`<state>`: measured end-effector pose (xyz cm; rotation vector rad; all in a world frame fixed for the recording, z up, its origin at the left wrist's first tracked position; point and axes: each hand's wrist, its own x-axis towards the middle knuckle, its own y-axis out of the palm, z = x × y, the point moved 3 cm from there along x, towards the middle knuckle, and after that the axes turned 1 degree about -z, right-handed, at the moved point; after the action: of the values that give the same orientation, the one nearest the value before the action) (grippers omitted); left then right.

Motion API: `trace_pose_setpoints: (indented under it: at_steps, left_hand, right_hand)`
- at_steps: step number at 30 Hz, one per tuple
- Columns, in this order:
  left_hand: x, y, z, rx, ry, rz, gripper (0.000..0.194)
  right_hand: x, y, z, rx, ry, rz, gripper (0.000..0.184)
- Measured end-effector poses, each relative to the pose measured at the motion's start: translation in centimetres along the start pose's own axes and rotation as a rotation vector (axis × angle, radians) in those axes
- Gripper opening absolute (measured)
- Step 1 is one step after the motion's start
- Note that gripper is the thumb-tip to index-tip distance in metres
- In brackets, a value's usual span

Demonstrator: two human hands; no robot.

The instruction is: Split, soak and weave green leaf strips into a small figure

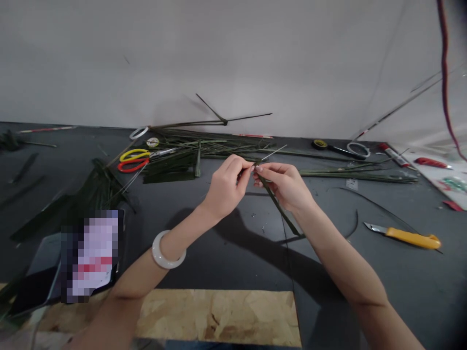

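Above the middle of the dark tabletop, my left hand (231,182) and my right hand (284,182) meet with their fingertips pinched together. Between them is a green leaf strip (279,209); its long end hangs down to the right below my right hand. A thin pale stick (273,152) slants up from the fingertips, and I cannot tell how it joins the strip. The fingers hide the part being pinched. A white bangle (168,250) circles my left wrist. Behind my hands lies a heap of long green leaf strips (211,146).
Scissors with yellow and red handles (134,160) lie to the left. A phone (97,257) with a blurred screen stands at front left, near loose leaves (83,199). On the right are a yellow-handled knife (412,237), a red cutter (433,163) and a wire ring (358,150).
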<state>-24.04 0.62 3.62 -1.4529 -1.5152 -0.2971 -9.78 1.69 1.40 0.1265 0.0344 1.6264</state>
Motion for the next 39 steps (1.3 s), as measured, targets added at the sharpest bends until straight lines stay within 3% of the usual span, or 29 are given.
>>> trace_pose_setpoints:
  at_steps: [3, 11, 22, 28, 34, 37, 39]
  left_hand:
    - [-0.1, 0.0, 0.1, 0.071, 0.065, -0.002, 0.012]
    - [0.4, -0.4, 0.2, 0.101, 0.027, 0.050, 0.012]
    - [1.1, -1.1, 0.3, -0.011, -0.152, 0.205, 0.010]
    - [1.3, -1.4, 0.4, -0.092, -0.284, 0.352, 0.010]
    - [1.5, -2.2, 0.3, -0.159, -0.327, 0.505, 0.011]
    - [1.6, -2.4, 0.1, -0.156, -0.317, 0.585, 0.011]
    - [1.7, -2.4, 0.1, -0.141, -0.302, 0.624, 0.011]
  right_hand:
    - [0.0, 0.0, 0.2, 0.011, -0.029, 0.012, 0.018]
    - [0.0, -0.5, 0.4, -0.151, -0.164, -0.002, 0.017]
    - [-0.8, -0.6, 2.3, -0.686, -0.676, -0.097, 0.007]
    - [-1.3, -0.5, 3.1, -0.798, -0.905, -0.126, 0.010]
    - [-1.5, -0.8, 3.4, -0.805, -0.932, -0.047, 0.005]
    - [-1.4, -1.1, 3.4, -0.851, -0.885, -0.026, 0.018]
    - [-1.4, -1.1, 3.3, -0.878, -0.874, 0.013, 0.016]
